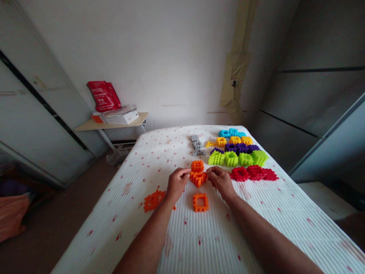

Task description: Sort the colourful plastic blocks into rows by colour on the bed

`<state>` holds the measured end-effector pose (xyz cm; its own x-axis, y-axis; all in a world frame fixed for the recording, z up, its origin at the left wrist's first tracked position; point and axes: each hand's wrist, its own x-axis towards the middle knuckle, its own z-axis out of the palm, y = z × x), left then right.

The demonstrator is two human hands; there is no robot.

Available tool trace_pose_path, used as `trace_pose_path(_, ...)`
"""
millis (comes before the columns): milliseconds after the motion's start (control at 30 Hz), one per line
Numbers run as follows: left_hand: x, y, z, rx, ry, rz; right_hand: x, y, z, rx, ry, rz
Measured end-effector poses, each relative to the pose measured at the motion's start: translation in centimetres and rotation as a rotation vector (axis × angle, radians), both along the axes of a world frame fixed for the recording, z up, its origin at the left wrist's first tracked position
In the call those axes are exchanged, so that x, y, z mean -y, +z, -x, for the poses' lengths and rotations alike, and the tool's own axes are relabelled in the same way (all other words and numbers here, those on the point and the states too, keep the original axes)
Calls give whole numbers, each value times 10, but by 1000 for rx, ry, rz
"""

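My left hand [176,183] and my right hand [221,182] are closed at opposite corners of a stack of orange triangular building pieces [198,179], whose point faces me. Their fingertips pinch at its left and right ends. Just behind it sits a stack of orange square pieces [197,166]. Nearer to me lies an orange square frame piece [200,202] with a notched edge. Flat orange pieces [153,200] spread out to the left, partly covered by my left forearm.
Right of my hands, rows of notched pieces are sorted by colour: red [253,173], green [238,158], purple [241,148], yellow [235,140] and blue [231,133]. Grey pieces [196,145] lie behind the orange ones. A side table [85,125] holds a red bag [104,96].
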<state>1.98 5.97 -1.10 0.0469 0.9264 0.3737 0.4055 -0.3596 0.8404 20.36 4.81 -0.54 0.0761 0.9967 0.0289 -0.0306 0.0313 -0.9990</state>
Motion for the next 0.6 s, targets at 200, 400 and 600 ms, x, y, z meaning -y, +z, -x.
trace_pose_path(200,-1,-1,-1,0,6,39,-1,-6,1,-6,15,-20)
trace_pose_path(400,-2,-3,-2,7,8,54,-2,-5,3,-12,10,-23)
trace_pose_path(600,-1,-3,-1,14,-16,64,-2,-5,3,-44,12,-22)
